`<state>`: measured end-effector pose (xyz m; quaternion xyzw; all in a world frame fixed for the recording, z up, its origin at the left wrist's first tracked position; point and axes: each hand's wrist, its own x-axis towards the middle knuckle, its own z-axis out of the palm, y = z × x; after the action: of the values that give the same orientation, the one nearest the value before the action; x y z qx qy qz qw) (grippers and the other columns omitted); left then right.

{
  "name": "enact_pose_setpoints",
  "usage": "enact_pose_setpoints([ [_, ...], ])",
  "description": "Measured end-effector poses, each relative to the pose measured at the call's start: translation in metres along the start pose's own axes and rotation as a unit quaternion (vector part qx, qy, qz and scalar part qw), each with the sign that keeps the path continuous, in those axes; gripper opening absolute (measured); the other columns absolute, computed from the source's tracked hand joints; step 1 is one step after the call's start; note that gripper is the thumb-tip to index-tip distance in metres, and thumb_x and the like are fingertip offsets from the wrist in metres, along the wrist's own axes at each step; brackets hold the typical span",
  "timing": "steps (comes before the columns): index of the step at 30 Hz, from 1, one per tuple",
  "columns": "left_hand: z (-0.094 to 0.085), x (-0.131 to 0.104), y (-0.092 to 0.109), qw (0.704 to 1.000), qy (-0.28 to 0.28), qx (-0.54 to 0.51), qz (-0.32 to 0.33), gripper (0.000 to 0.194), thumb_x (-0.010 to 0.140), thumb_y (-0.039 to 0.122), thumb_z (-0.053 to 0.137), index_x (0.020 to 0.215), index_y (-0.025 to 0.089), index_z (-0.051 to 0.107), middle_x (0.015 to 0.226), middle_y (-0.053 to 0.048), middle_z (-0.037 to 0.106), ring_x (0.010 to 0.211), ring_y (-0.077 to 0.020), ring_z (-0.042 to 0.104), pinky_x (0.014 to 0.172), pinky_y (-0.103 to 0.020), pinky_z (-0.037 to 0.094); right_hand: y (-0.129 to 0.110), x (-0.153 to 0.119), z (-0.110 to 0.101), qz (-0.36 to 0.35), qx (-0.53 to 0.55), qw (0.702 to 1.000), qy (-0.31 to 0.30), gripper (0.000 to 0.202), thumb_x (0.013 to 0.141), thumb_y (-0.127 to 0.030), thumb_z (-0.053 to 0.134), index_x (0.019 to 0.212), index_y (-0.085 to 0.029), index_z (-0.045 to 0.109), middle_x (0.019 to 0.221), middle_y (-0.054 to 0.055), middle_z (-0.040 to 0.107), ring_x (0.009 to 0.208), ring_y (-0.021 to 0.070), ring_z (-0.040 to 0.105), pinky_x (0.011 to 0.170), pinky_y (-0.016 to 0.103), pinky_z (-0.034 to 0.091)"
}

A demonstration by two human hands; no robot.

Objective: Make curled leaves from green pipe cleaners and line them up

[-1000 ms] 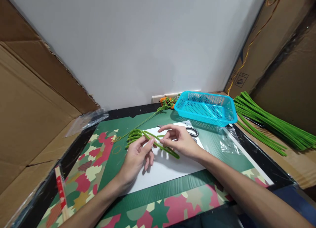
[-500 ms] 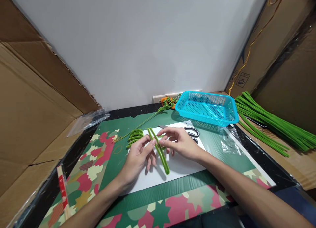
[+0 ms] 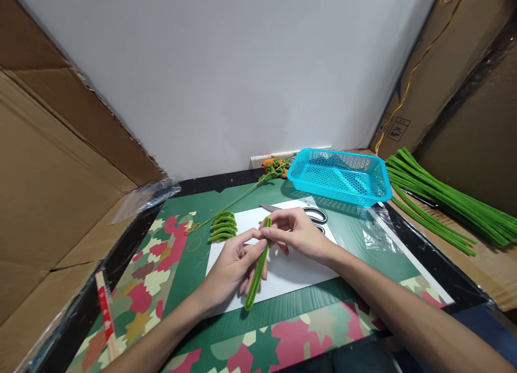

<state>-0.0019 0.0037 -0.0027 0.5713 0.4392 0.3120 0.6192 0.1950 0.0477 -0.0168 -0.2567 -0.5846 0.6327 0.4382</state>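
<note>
A green pipe cleaner (image 3: 255, 282), folded double into a narrow loop, slants over the white paper (image 3: 299, 268) with its bend toward me. My left hand (image 3: 238, 262) pinches it along its upper part. Close to its far end, my right hand (image 3: 297, 234) grips it between thumb and fingers, and the two hands nearly touch. Several bent green pipe cleaner pieces (image 3: 223, 226) lie in a row left of the paper. Scissors (image 3: 317, 216) with black and white handles lie partly hidden behind my right hand.
A blue perforated basket (image 3: 339, 187) stands at the back right. Beside it lies a bundle of long green pipe cleaners (image 3: 452, 201). An orange flower (image 3: 274, 166) on a green stem rests at the back. A red-labelled stick (image 3: 105, 314) is at left, near a rubber band (image 3: 194, 245).
The folded pipe cleaner has swung so its bent end points down-left instead of down-right. Its two strands now lie closer together. My right hand has closed on its far end.
</note>
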Motion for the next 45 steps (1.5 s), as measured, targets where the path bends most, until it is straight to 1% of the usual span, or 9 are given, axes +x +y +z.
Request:
enact_pose_setpoints([
  [4, 0.000, 0.000, 0.002, 1.000, 0.015, 0.014, 0.002, 0.038, 0.101, 0.055, 0.063, 0.103, 0.017, 0.065, 0.057, 0.002, 0.066, 0.032, -0.0052, 0.042, 0.032, -0.012, 0.033, -0.002, 0.001, -0.001, -0.016, 0.029, 0.998, 0.050, 0.041, 0.081, -0.055, 0.085, 0.083, -0.015, 0.073, 0.064, -0.001, 0.067, 0.045, 0.0097, 0.056, 0.042, 0.022, 0.049],
  [9, 0.000, 0.002, 0.002, 0.999, 0.035, -0.017, -0.008, 0.039, 0.099, 0.054, 0.066, 0.099, 0.015, 0.068, 0.050, 0.005, 0.058, 0.029, -0.0034, 0.036, 0.031, -0.011, 0.028, -0.008, 0.002, -0.008, -0.035, 0.044, 0.981, 0.185, 0.041, 0.079, -0.056, 0.085, 0.084, -0.018, 0.071, 0.067, -0.001, 0.068, 0.042, 0.0110, 0.059, 0.038, 0.024, 0.051],
  [13, -0.003, 0.006, 0.005, 0.994, 0.088, -0.066, 0.007, 0.038, 0.094, 0.053, 0.073, 0.100, 0.016, 0.068, 0.064, 0.002, 0.067, 0.029, -0.0066, 0.048, 0.028, -0.014, 0.035, -0.010, 0.004, -0.014, -0.037, 0.040, 0.966, 0.251, 0.041, 0.078, -0.055, 0.086, 0.086, -0.019, 0.070, 0.069, 0.000, 0.070, 0.041, 0.0120, 0.060, 0.037, 0.025, 0.051],
  [16, -0.006, 0.008, 0.010, 0.987, 0.140, -0.075, 0.026, 0.037, 0.094, 0.049, 0.074, 0.104, 0.014, 0.070, 0.091, -0.008, 0.079, 0.032, -0.0082, 0.056, 0.029, -0.018, 0.040, -0.008, 0.004, -0.015, -0.036, 0.023, 0.971, 0.235, 0.039, 0.078, -0.054, 0.085, 0.085, -0.019, 0.070, 0.071, 0.001, 0.071, 0.041, 0.0122, 0.061, 0.038, 0.025, 0.051],
  [18, -0.007, 0.008, 0.014, 0.983, 0.160, -0.090, 0.023, 0.037, 0.094, 0.046, 0.074, 0.112, 0.014, 0.071, 0.106, -0.013, 0.081, 0.033, -0.0079, 0.058, 0.030, -0.019, 0.042, -0.007, 0.003, -0.015, -0.044, 0.008, 0.975, 0.218, 0.036, 0.081, -0.052, 0.085, 0.086, -0.018, 0.071, 0.073, 0.001, 0.071, 0.042, 0.0115, 0.060, 0.039, 0.025, 0.050],
  [22, -0.006, 0.007, 0.016, 0.978, 0.166, -0.124, 0.014, 0.038, 0.091, 0.040, 0.079, 0.119, 0.016, 0.070, 0.118, -0.015, 0.080, 0.036, -0.0073, 0.060, 0.031, -0.017, 0.043, -0.004, 0.002, -0.015, -0.062, -0.028, 0.979, 0.191, 0.030, 0.083, -0.045, 0.084, 0.089, -0.018, 0.073, 0.073, 0.001, 0.071, 0.045, 0.0102, 0.059, 0.041, 0.023, 0.047],
  [27, -0.005, 0.008, 0.015, 0.974, 0.173, -0.146, 0.028, 0.040, 0.089, 0.042, 0.081, 0.116, 0.016, 0.069, 0.119, -0.015, 0.079, 0.038, -0.0080, 0.061, 0.032, -0.018, 0.045, -0.006, 0.001, -0.011, -0.044, -0.051, 0.985, 0.161, 0.033, 0.082, -0.049, 0.084, 0.088, -0.018, 0.072, 0.077, 0.001, 0.071, 0.046, 0.0109, 0.060, 0.042, 0.024, 0.047],
  [33, -0.009, 0.010, 0.012, 0.974, 0.180, -0.134, 0.028, 0.034, 0.090, 0.040, 0.081, 0.111, 0.017, 0.066, 0.113, -0.013, 0.081, 0.037, -0.0071, 0.059, 0.031, -0.017, 0.042, -0.014, -0.005, -0.007, -0.074, -0.078, 0.976, 0.191, 0.026, 0.083, -0.042, 0.084, 0.087, -0.019, 0.073, 0.078, 0.002, 0.072, 0.047, 0.0107, 0.059, 0.042, 0.025, 0.044],
  [45, -0.008, 0.013, 0.007, 0.982, 0.149, -0.112, 0.041, 0.041, 0.085, 0.044, 0.087, 0.102, 0.017, 0.061, 0.100, -0.008, 0.081, 0.038, -0.0059, 0.059, 0.031, -0.014, 0.042, -0.012, -0.007, -0.008, -0.099, -0.166, 0.972, 0.131, 0.014, 0.091, -0.034, 0.075, 0.089, -0.020, 0.075, 0.085, 0.003, 0.076, 0.054, 0.0119, 0.065, 0.050, 0.026, 0.053],
])
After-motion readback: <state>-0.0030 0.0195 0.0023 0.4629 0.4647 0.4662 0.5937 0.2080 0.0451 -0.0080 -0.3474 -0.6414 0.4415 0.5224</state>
